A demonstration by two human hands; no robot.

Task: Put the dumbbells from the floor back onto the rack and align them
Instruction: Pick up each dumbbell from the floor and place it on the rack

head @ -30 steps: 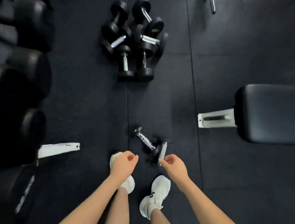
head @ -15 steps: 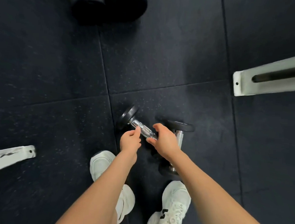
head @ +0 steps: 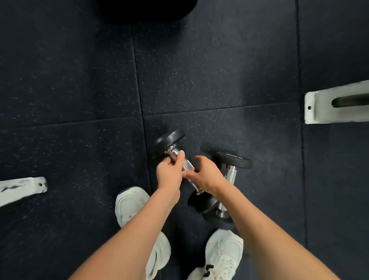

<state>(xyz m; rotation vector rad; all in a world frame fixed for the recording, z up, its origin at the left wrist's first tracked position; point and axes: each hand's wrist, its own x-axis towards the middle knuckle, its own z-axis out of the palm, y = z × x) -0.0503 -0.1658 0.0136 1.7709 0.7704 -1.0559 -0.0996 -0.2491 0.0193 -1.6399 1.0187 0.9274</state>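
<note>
Grips chrome handle [head: 188, 166] of small dumbbell [head: 168, 140] with left hand [head: 169, 176], clamped round it. Cups same handle with right hand [head: 208, 179], beside second dumbbell [head: 233, 161]; closure indiscernible.

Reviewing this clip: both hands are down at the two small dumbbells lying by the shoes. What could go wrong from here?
1. The left hand and right hand both crowd the short chrome handle of the black-headed dumbbell. A grip that cramped might slip.
2. Its near head seems to touch the second black-headed chrome dumbbell, which could roll onto the white right shoe during the lift.
</note>
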